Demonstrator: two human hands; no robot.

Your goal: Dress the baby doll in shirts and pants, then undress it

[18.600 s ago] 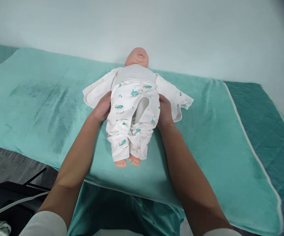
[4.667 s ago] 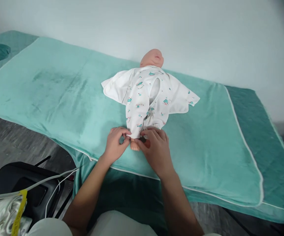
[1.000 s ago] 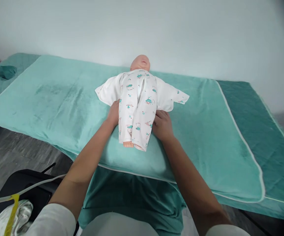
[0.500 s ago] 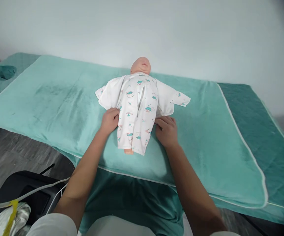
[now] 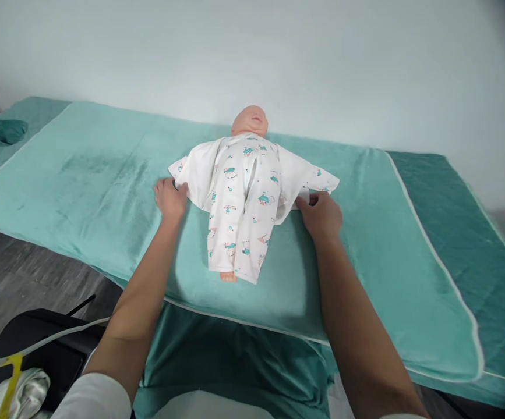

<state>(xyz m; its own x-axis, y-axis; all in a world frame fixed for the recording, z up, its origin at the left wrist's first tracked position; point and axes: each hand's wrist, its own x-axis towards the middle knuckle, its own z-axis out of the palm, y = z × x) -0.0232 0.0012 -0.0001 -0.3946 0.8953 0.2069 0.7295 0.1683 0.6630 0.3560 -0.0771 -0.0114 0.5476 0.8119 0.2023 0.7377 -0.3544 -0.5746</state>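
Note:
A baby doll (image 5: 251, 121) lies on its back with its head toward the wall. It is dressed in a white baby shirt (image 5: 200, 169) with wide-spread sleeves, and printed baby trousers (image 5: 230, 215) lie over its front. A bare foot (image 5: 228, 277) shows below one trouser leg. My left hand (image 5: 170, 199) is closed on the shirt's edge just below the left sleeve. Across the doll, my right hand (image 5: 321, 215) pinches the shirt's lower edge under the right sleeve. Its fingertips are partly hidden.
A green padded cover (image 5: 103, 192) spreads over the long table, against a pale wall (image 5: 252, 52). At lower left stand a black chair (image 5: 55, 331), a pale tube (image 5: 64, 334) with a yellow tie (image 5: 11, 384), and a bundled cloth (image 5: 23, 393).
Both hands have moved outward and up from beside the trousers to the shirt's side edges. The shirt's flaps now hang lower beside the trousers. The doll stays in place.

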